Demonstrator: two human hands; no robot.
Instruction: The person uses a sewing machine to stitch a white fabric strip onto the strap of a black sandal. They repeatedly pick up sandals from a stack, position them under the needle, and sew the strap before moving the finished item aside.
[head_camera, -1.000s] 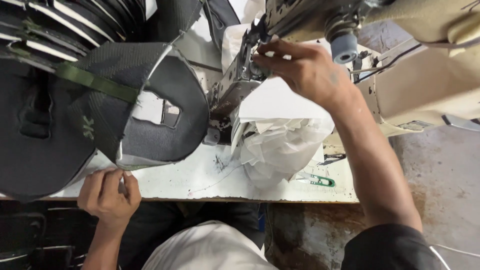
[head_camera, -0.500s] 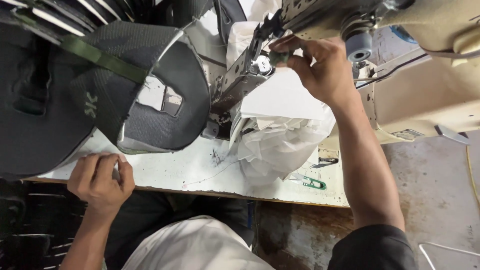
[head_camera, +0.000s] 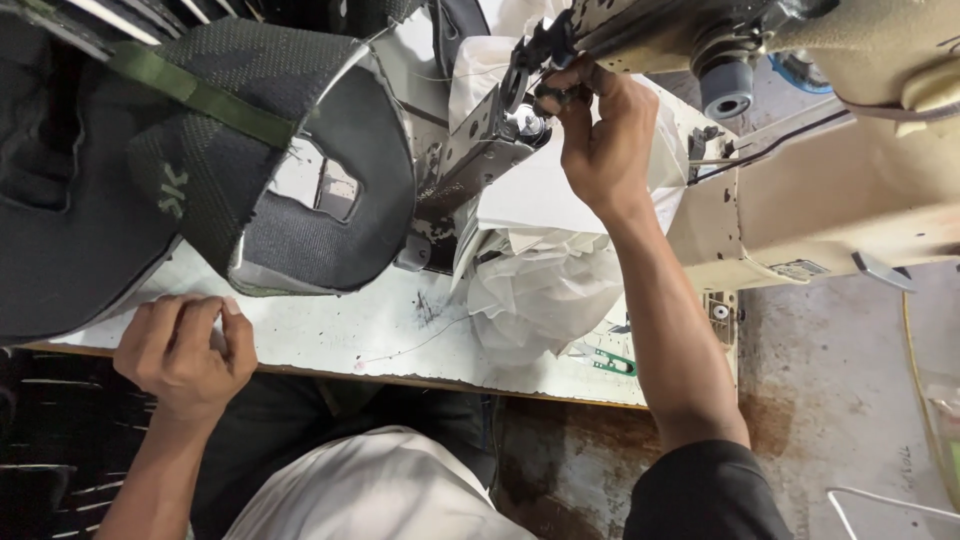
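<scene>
Two hands working: right hand (head_camera: 600, 140) pinching, fingertips together, at the needle area (head_camera: 545, 95) of the sewing machine (head_camera: 800, 200), at twelve o'clock. Left hand (head_camera: 185, 350) curling loosely on the table edge (head_camera: 400, 345), at eight o'clock, just below the dark padded fabric piece (head_camera: 200, 170); anything gripped inside, impossible to tell.

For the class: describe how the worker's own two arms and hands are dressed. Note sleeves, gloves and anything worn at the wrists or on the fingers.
Both hands are bare, with no gloves. The right hand shows no ring or watch, and its forearm is uncovered up to a short black sleeve at the upper arm. The left hand and its forearm are bare too, with no sleeve in view and no wristband.
</scene>
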